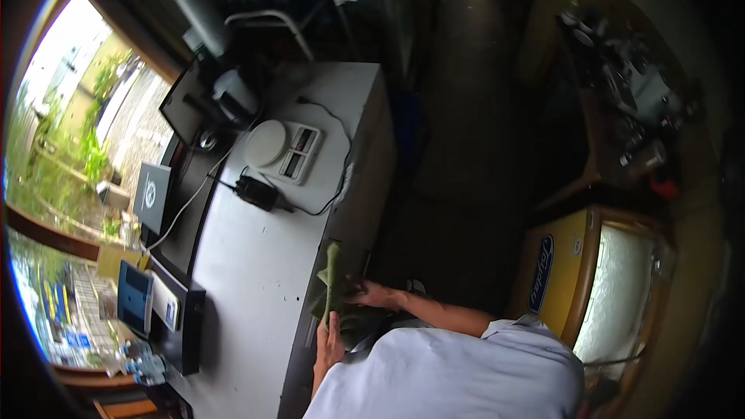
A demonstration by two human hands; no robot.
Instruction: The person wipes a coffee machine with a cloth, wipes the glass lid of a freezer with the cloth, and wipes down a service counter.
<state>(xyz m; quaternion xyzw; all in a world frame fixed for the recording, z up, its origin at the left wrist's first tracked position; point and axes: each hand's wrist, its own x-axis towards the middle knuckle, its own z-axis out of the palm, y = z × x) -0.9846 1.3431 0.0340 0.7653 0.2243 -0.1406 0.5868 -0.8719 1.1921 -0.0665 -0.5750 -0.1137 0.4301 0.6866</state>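
Green cloth (pixel 331 283) could drop beside the counter (pixel 248 287) edge if our gripping left hand (pixel 330 345) slackens; we can't tell the closure of our right hand (pixel 371 293).

Daylight glared white at the windows (pixel 74 124) well left of the gripped green cloth (pixel 332 283), laying a pale sheen on the tabletop (pixel 248 264) just beside the grip. Beyond it, the floor (pixel 458 171) lay in deep shadow; fisheye distortion curved the dark-cornered edges.
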